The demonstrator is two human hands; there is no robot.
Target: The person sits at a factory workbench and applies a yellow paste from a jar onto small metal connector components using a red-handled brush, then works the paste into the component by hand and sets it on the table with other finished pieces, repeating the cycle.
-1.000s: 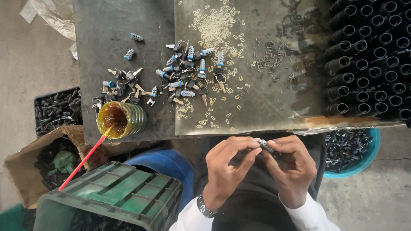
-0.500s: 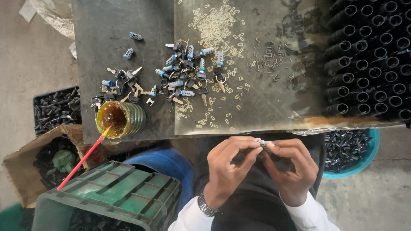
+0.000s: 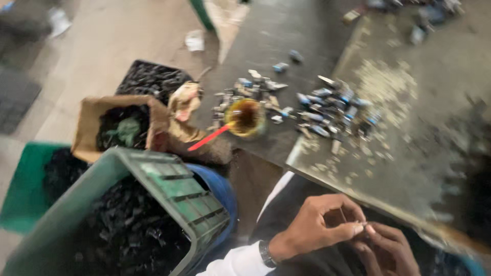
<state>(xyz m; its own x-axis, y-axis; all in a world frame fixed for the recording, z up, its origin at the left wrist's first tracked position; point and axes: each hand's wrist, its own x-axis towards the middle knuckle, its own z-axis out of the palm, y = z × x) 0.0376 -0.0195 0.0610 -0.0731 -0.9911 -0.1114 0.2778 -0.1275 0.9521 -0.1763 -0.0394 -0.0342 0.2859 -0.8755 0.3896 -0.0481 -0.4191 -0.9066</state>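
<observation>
At the far left a flat green tray [image 3: 23,189] sat on the floor, and just right of it a green plastic crate [image 3: 169,186] stood in the foreground, filled with dark small parts. Behind the crate a brown cardboard box [image 3: 89,120] held more dark pieces and something green, and beyond that lay a black tray [image 3: 148,79] of dark parts. A blue drum [image 3: 217,186] showed its rim just right of the crate.

Further right, on the dark worktable [image 3: 276,46], a small jar of amber liquid [image 3: 246,117] stood near the table's edge with a red stick [image 3: 209,138] leaning out of it toward the left. Around and to the right of the jar lay a scatter of small blue and silver parts [image 3: 327,110], and beyond them pale chips were strewn over a metal sheet [image 3: 434,153] resting on the table.

At the lower right, below the table's edge, the left hand [image 3: 317,227] was curled, with thumb and forefinger pinched shut on a tiny metal piece [image 3: 362,224]. The right hand [image 3: 386,250] touched it from below, fingertips meeting at the same piece, closed on it too as far as the blur allowed. A wristwatch [image 3: 266,253] and a white sleeve [image 3: 235,261] showed at the left wrist
</observation>
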